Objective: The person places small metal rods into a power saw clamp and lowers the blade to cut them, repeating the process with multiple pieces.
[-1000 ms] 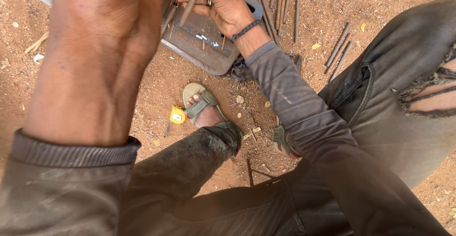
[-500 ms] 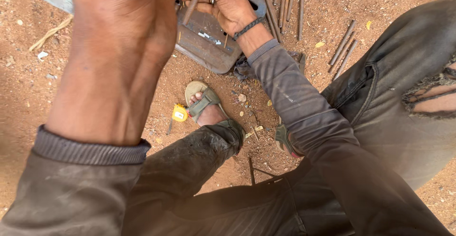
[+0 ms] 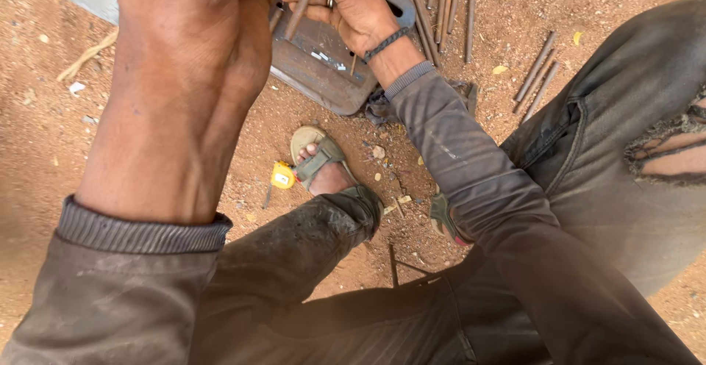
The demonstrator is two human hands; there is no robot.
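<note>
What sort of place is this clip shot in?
Probably an outdoor, makeshift metalworking spot on bare ground. The person sits on reddish dirt, short metal rods lie scattered on it, and a worn steel plate sits under the right hand, which holds a rod.

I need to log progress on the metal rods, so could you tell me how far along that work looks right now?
Done: cannot tell; no rod shows an obviously finished state. In hand: the right hand grips one thin rod over the rusty metal plate, with the left hand raised close beside it. Left: many loose rods lie on the red dirt beyond the plate, more near the knee.
</note>
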